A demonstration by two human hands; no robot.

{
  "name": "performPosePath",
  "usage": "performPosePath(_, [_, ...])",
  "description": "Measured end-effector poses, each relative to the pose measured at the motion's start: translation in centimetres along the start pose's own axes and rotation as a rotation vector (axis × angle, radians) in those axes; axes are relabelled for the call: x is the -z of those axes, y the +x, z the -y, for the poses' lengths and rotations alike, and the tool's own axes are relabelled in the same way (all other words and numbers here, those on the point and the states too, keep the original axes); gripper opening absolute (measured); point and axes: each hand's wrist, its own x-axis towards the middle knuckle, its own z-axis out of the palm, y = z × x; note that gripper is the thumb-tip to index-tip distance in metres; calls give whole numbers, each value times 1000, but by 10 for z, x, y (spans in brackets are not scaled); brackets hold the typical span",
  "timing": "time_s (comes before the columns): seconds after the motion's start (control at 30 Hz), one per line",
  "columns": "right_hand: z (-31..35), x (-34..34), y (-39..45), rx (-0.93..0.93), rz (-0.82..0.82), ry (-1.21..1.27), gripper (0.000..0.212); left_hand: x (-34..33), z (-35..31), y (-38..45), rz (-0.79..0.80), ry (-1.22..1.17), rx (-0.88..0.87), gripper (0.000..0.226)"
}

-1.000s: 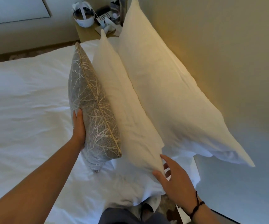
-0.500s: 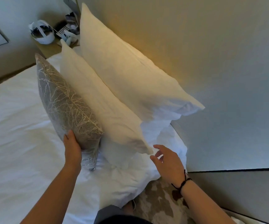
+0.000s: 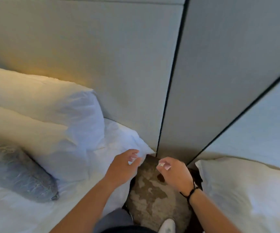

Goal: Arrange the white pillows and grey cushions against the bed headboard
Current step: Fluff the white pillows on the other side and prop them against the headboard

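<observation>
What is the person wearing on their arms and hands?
Both forearms are bare, with no sleeves in view. The right hand has a thin black cord bracelet around its wrist. The left hand wears nothing, neither ring, watch nor glove.

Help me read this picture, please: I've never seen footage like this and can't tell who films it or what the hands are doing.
There is no machine here. A person wears a camera on the head, so you look forward and down along their own two bare arms. There is only this one view.

The left hand hovers at the corner of the white bed sheet, fingers relaxed, gripping nothing. The right hand, with a dark cord at the wrist, hangs over the patterned carpet between two beds; its fingers are loosely curled, and I cannot tell whether it holds anything.

On the left bed, two white pillows lean toward the padded headboard, with a grey cushion in front. Part of a second bed shows on the right.
</observation>
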Motion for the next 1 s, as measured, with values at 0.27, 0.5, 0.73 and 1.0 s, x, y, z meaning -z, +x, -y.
performPosePath(0.27, [-148,80,-143,-388,-368,255,31,-140,-123,-3,429,350,-432,40])
performPosePath(0.5, [-208,31,-346,-930,-789,476,33,-299,-186,-59,879,492,-744,32])
performPosePath(0.73, [-199,-38,-514,-1326,-1066,578,38,-399,-199,-219,1207,452,-934,31])
performPosePath(1.0, [-251,-101,-616,-1428,-1284,827,51,-460,-191,-346,1284,617,-1127,18])
